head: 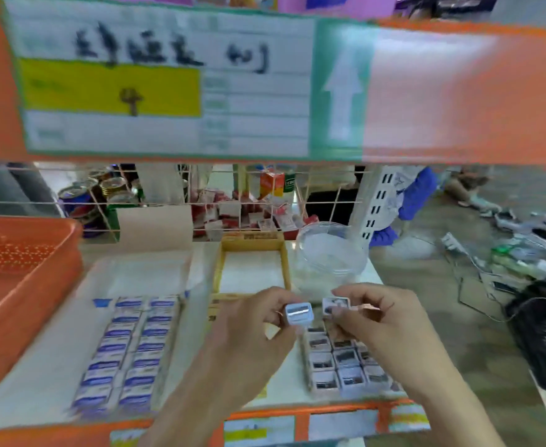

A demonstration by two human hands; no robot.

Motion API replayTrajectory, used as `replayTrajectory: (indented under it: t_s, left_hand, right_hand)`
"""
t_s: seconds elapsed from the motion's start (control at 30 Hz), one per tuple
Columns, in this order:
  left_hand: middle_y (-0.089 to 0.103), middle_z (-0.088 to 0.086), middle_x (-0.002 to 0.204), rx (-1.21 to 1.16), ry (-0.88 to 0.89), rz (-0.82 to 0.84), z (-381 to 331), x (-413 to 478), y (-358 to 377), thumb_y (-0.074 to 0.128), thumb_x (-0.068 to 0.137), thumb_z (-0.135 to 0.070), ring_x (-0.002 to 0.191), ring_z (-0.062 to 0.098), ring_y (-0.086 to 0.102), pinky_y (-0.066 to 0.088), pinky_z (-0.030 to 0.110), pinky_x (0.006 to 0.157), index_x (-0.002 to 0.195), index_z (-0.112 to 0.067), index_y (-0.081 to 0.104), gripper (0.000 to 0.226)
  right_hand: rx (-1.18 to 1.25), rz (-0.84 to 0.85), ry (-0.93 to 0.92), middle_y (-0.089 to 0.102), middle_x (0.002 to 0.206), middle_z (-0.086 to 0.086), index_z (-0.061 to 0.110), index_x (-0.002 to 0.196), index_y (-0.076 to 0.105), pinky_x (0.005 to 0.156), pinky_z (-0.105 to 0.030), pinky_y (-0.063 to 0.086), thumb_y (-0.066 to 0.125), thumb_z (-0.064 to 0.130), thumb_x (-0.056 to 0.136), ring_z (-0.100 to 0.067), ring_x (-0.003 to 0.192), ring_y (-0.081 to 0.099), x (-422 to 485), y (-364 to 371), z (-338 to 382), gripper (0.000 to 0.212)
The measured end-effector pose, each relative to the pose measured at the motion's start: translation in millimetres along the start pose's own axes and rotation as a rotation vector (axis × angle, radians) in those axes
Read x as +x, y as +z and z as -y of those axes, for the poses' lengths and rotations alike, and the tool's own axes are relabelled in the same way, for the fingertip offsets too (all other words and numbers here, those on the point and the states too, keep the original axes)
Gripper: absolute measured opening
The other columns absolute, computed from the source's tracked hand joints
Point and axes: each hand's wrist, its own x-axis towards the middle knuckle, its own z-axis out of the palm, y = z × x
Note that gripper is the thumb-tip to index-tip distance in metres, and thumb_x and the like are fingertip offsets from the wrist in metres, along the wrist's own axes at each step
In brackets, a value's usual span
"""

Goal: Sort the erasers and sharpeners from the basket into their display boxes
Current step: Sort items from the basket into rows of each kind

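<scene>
My left hand [252, 327] pinches a small silver metal sharpener [299, 312] above the shelf. My right hand [381, 321] pinches a second sharpener [335, 305] just to its right. Both hang over the near end of a display box of sharpeners [345, 366] packed in rows. To the left, a white display box [129, 346] holds two columns of blue-and-white erasers. The orange basket [20, 285] stands at the far left; its contents are hidden.
An empty yellow cardboard box [252, 269] sits behind my hands, with a clear plastic tub [329, 253] to its right. A wire grid [200, 201] backs the shelf. An orange shelf edge with a price label [168, 85] hangs overhead. Clutter lies on the floor at right.
</scene>
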Motion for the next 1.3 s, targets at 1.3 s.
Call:
replayTrajectory:
  t_s: [1.3]
  left_hand:
    - [0.053,-0.017,0.087,0.273,-0.054,0.015,4,25,50,0.061,0.091,-0.028,0.084,-0.001,0.053,0.049,0.022,0.079,0.093,-0.031,0.057,0.006]
  right_hand:
    - [-0.679,0.177,-0.119,0.053,0.096,0.017,0.029,0.109,0.061,0.068,-0.002,0.035,0.063,0.026,0.091,0.009,0.072,0.044,16,-21,-32,0.018]
